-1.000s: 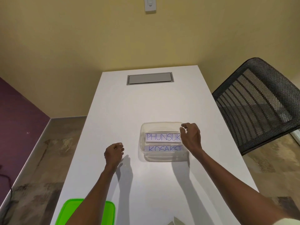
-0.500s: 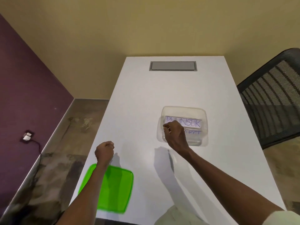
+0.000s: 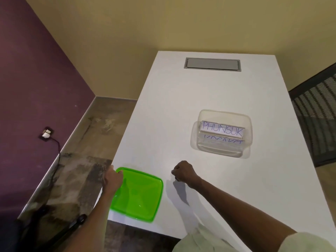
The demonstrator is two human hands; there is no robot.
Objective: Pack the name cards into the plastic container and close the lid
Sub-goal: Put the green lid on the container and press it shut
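The packing part looks done, as far as can be judged: two name cards (image 3: 222,131) stand inside the clear plastic container (image 3: 198,142) on the white table (image 3: 163,106), the rear one reading PHUNSUK and the front one showing only the upper half of its lettering above the container's near wall, something like KOSAKSI. No loose cards show anywhere on the table. What is left is the lid (image 3: 138,193) — a translucent green square lying flat at the table's near left corner, well apart from the container and not yet on it. The left hand (image 3: 113,179) is at the lid's far left corner, fingers curled over the rim as if gripping it, though whether the lid is lifted at all cannot be told. The right hand (image 3: 183,172) hangs over bare table just right of the lid, fingers curled into a loose fist that holds nothing visible. So the remaining work is carrying the lid across, seating it and pressing it down. Hard to make out: whether more cards lie flat beneath the two upright ones — the container's walls blur the view — and the left fingertips, hidden behind the back of the hand.
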